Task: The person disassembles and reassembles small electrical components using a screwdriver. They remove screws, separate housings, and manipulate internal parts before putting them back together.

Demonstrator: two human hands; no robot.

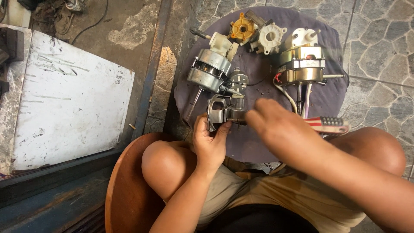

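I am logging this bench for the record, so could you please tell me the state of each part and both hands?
left hand: gripping the metal bracket
right hand: fingers on the bracket's small part
silver motor: lying on the round table, untouched
gold motor: resting there, wires trailing

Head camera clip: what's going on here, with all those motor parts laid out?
A seated person works over a round cloth-covered stool. The left hand grips a small grey metal motor housing at the near edge, and the right hand pinches at its right end. Behind lie a silver motor, a brass-coloured motor, a yellow gear part and a white gear part. A red-handled screwdriver rests by the right wrist.
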